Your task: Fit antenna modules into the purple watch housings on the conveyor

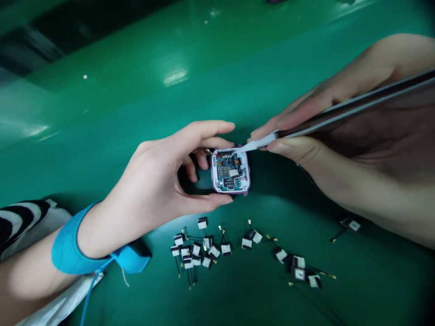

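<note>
Across the green surface (102, 113), the left hand (152, 190) grips an open smartwatch housing (230, 171) at centre between its fingers (204, 203). From 3 o'clock, the right hand (326, 140) pinches white-tipped tweezers (326, 115) touching the housing's rim. Small wired antenna modules (204, 249) lie scattered at 6 o'clock.

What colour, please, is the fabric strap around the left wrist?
The fabric strap is bright blue, clearest in the head view.
</note>
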`<state>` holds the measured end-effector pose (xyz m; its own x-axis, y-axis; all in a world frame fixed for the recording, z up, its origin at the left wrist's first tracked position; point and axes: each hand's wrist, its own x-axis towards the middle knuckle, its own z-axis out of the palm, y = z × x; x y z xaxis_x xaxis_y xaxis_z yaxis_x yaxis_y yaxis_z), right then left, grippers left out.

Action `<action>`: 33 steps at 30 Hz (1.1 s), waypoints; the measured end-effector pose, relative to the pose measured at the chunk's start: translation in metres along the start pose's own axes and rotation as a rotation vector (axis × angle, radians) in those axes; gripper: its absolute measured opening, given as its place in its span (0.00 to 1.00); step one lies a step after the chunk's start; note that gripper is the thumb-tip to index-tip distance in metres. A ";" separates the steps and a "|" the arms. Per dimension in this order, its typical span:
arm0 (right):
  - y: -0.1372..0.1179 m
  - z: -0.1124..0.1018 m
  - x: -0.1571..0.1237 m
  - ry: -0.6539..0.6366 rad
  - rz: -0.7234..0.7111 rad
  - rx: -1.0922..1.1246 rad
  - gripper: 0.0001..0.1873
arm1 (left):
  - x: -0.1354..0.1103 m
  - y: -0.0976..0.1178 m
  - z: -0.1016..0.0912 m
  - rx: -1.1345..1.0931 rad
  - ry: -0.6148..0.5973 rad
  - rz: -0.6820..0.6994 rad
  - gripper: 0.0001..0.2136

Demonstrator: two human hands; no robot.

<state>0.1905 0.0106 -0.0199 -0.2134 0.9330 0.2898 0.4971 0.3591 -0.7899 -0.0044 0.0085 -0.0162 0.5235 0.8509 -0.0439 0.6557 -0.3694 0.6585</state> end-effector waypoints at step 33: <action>0.006 -0.024 0.006 -0.064 -0.465 -0.602 0.10 | 0.000 -0.012 -0.002 -0.046 0.078 0.277 0.30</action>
<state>0.2123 0.0188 -0.0102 -0.5523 0.6856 0.4743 0.7129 0.6833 -0.1576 -0.0132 0.0136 -0.0227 0.6346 0.7469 0.1987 0.4674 -0.5756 0.6710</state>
